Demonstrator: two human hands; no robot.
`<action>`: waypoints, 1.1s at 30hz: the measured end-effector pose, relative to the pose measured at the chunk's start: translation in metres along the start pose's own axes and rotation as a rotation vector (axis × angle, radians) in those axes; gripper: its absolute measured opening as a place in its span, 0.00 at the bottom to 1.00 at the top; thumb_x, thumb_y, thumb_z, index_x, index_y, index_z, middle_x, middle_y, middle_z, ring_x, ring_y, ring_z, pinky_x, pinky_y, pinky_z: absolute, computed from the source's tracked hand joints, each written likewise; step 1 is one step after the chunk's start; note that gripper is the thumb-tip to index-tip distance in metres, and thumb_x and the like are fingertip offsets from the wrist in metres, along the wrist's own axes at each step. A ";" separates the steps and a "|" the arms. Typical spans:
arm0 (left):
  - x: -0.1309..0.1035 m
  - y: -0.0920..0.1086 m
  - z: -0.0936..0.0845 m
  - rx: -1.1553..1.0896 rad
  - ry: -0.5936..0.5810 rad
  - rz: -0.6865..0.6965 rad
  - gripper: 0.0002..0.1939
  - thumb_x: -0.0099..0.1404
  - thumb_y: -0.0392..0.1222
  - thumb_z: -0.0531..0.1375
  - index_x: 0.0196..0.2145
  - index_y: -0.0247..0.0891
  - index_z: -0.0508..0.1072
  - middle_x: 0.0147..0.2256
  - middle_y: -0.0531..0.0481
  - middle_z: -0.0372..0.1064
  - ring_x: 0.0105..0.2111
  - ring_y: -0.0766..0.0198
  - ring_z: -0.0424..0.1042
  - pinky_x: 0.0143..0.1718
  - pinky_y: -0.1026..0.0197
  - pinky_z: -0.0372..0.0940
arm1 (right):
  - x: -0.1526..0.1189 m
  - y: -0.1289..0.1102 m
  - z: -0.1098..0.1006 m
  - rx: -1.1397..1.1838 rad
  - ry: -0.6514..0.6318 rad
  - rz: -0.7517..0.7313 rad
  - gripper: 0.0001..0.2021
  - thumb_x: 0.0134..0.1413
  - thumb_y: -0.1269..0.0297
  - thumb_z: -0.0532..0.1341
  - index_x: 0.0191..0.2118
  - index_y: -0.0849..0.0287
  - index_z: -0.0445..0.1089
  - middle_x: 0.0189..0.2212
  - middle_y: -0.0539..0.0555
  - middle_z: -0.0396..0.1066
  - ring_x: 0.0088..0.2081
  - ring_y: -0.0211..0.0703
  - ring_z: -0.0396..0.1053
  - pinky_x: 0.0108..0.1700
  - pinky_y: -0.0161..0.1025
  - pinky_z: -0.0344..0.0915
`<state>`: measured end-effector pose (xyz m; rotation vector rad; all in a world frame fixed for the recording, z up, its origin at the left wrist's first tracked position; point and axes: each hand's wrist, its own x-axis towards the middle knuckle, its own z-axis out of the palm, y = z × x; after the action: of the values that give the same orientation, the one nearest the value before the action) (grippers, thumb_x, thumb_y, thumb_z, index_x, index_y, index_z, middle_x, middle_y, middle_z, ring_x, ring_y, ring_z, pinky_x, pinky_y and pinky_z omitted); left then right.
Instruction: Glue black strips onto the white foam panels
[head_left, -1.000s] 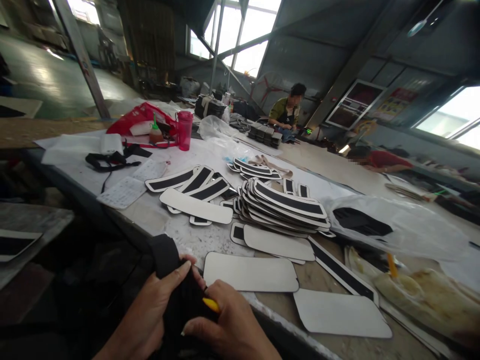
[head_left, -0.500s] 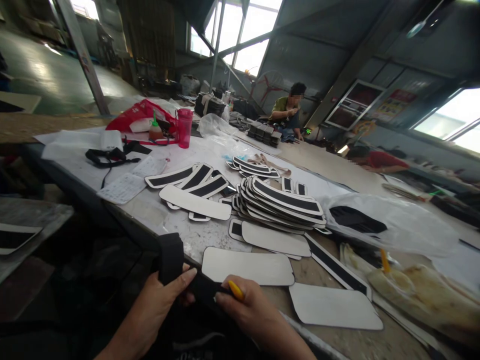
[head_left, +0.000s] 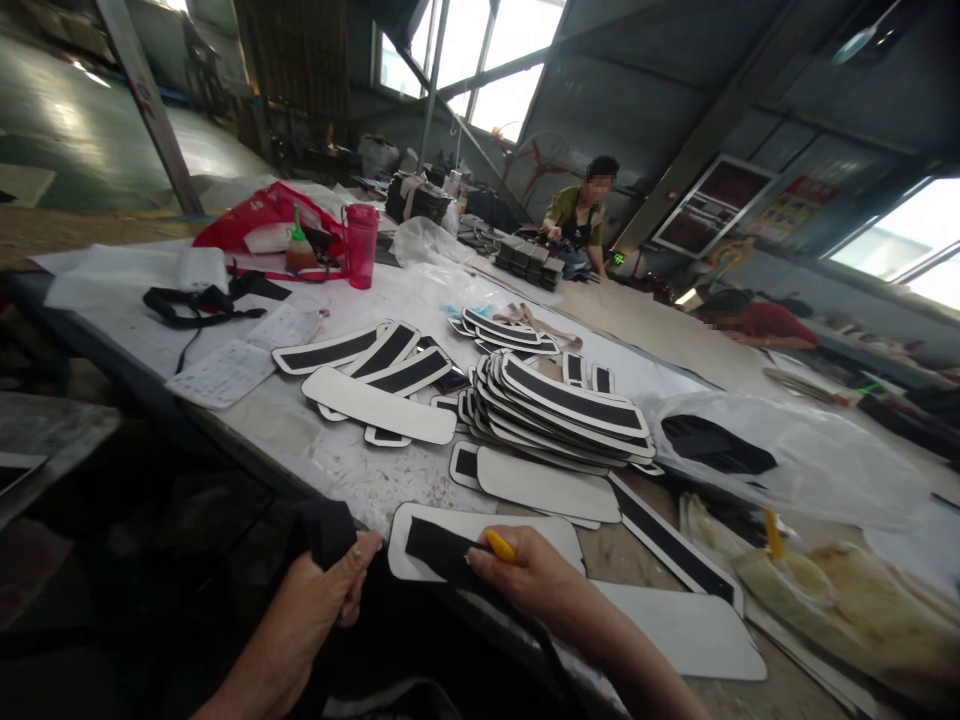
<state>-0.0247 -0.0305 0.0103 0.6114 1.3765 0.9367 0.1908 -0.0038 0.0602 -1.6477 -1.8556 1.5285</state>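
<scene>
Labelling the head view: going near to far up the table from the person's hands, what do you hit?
Right hand pressing a black strip on a white panel → bare white panel → stack of black-striped panels → small fan of striped panels → black boxes → seated person.

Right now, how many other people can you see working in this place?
2. One person in a green top sits at the table's far end; another in a red top bends low at the right. Others may be hidden.
</scene>
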 end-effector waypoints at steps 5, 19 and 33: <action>0.010 0.003 0.005 0.133 -0.025 -0.036 0.27 0.50 0.63 0.59 0.14 0.39 0.54 0.14 0.59 0.47 0.16 0.72 0.46 0.19 0.66 0.43 | 0.014 -0.003 -0.015 0.115 -0.115 -0.011 0.14 0.53 0.59 0.55 0.22 0.59 0.55 0.16 0.42 0.47 0.19 0.30 0.44 0.20 0.31 0.43; 0.025 0.002 0.009 0.177 -0.092 -0.125 0.22 0.45 0.59 0.63 0.20 0.37 0.63 0.12 0.60 0.51 0.16 0.71 0.49 0.20 0.66 0.47 | 0.040 -0.003 -0.019 -0.124 -0.196 0.066 0.12 0.49 0.64 0.55 0.20 0.59 0.53 0.17 0.44 0.50 0.21 0.31 0.48 0.23 0.32 0.47; 0.023 0.002 0.022 0.158 0.082 -0.110 0.21 0.39 0.55 0.65 0.13 0.37 0.60 0.10 0.60 0.49 0.13 0.73 0.47 0.17 0.66 0.42 | 0.043 0.001 -0.013 -0.423 -0.112 0.081 0.09 0.50 0.64 0.56 0.23 0.59 0.63 0.19 0.47 0.60 0.21 0.34 0.55 0.24 0.32 0.47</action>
<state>-0.0051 -0.0065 0.0022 0.6146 1.5522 0.7777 0.1862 0.0391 0.0461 -1.8606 -2.3256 1.3470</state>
